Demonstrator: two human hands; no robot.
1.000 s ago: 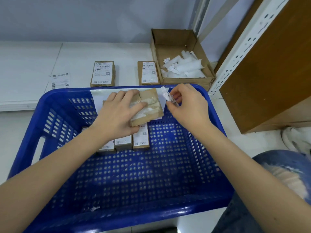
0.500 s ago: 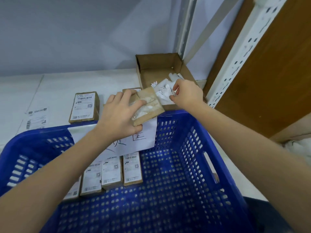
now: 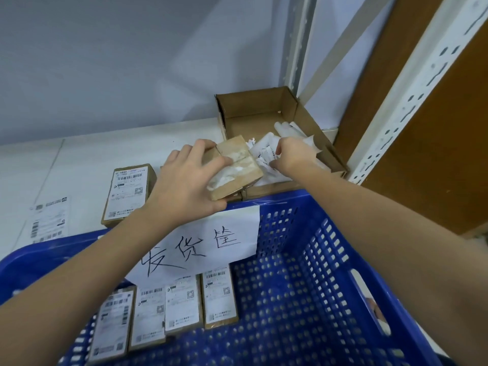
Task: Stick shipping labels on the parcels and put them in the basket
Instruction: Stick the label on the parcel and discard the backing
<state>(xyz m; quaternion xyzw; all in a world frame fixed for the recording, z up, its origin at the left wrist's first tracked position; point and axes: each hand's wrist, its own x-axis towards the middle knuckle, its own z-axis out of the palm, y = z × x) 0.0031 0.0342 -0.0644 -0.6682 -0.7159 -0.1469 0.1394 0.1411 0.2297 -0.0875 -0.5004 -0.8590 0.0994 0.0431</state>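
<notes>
White desk [image 3: 87, 154] carries everything. Left hand [image 3: 190, 186] fingers clasp an unlabelled brown parcel [image 3: 237, 167] above the blue basket's [image 3: 330, 233] far rim; right hand [image 3: 293, 154] fingers curl among backing scraps [image 3: 266, 154] in the cardboard box [image 3: 253, 109], seemingly discarding waste. Next likely: fetch a label [image 3: 48, 220], far left.

- From where I sit, the right half of the blue basket [image 3: 317, 260] floor lies bare; four labelled parcels [image 3: 169, 315] fill its left part.
- A paper sign [image 3: 211, 244] hangs over the far rim.
- The cardboard box [image 3: 264, 109] beyond is crowded with white paper scraps [image 3: 287, 130] at its near end, bare at the back.
- A white perforated post [image 3: 412, 96] and a brown board [image 3: 435, 159] wall off the right.
</notes>
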